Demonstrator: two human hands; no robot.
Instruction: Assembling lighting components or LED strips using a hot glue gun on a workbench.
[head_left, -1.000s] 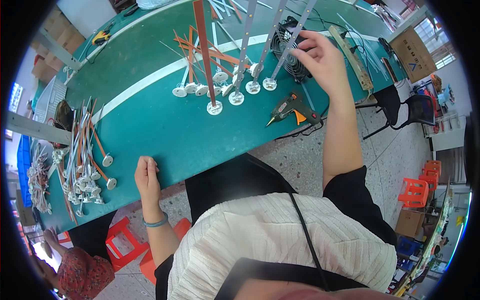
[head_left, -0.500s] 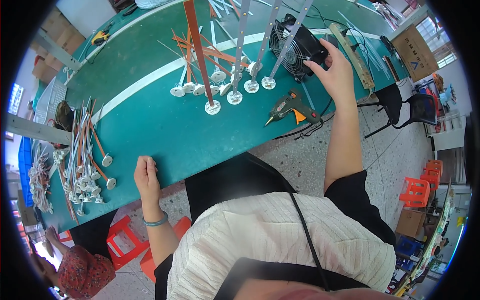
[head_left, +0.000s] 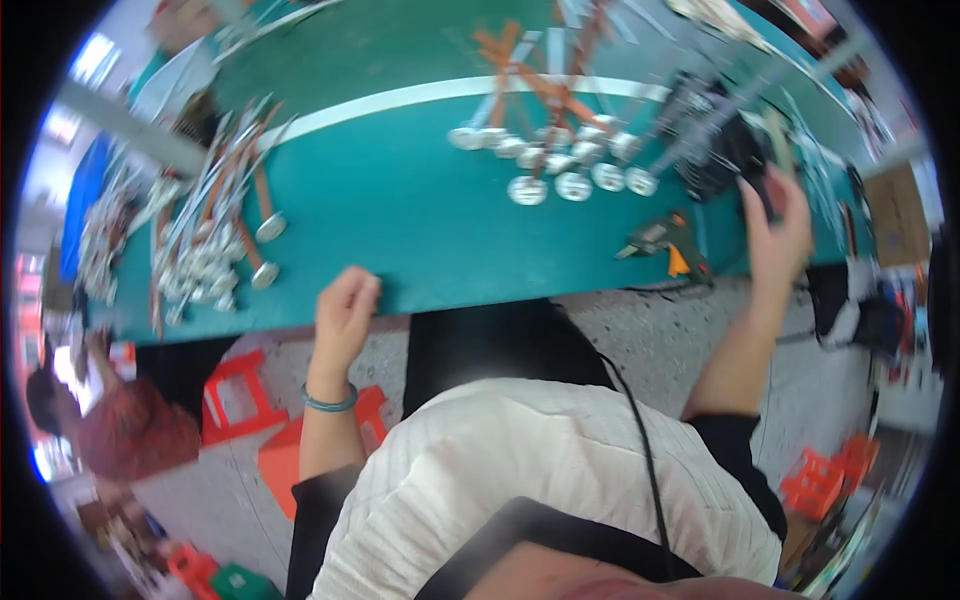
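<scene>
My right hand (head_left: 780, 228) is at the right side of a black fan (head_left: 706, 140) with a wire grille. Its thumb and fingers close around a dark part at the fan's edge, blurred by motion. My left hand (head_left: 345, 312) is curled into a fist at the table's front edge, with nothing showing from it. Left of the fan, several thin strips stand on round white bases (head_left: 573, 186); more strips with bases lie heaped behind them. A dark glue gun (head_left: 665, 240) with an orange trigger lies on the table near my right hand.
A pile of strips with white bases (head_left: 210, 270) covers the left end of the green table (head_left: 420, 200). A person in a red patterned top (head_left: 140, 430) is at lower left, beside red stools (head_left: 240, 397). A power strip (head_left: 778, 140) lies right of the fan.
The whole view has swung left, so the table's things sit farther right, and the picture is blurrier. My right hand is lower along the fan's side. My left hand stays a fist.
</scene>
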